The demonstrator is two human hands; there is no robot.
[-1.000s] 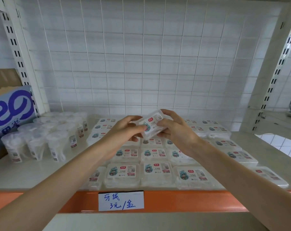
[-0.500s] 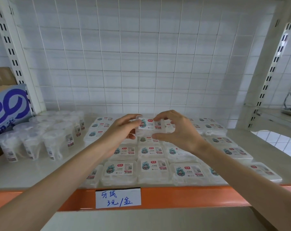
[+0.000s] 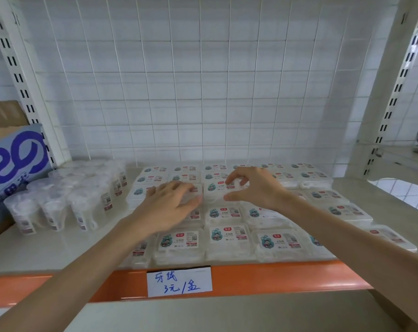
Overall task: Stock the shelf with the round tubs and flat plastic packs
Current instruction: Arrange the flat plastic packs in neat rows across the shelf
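flat pack (image 3: 218, 188) with a blue-green cartoon label lies in the grid of flat packs (image 3: 227, 238) on the shelf (image 3: 47, 248), straight behind the handwritten price tag (image 3: 179, 281) and a few rows back. right hand (image 3: 255, 190) pinches it, fingers (image 3: 230, 179) curled over its far edge, thumb at its near edge. left hand (image 3: 169, 207) hovers palm down just left of that pack, its fingers spread and relaxed, holding nothing; whether they touch the packs beneath cannot be told. round tubs (image 3: 54, 207) stand clustered well left of the tag, beside a blue-printed carton (image 3: 14, 164).
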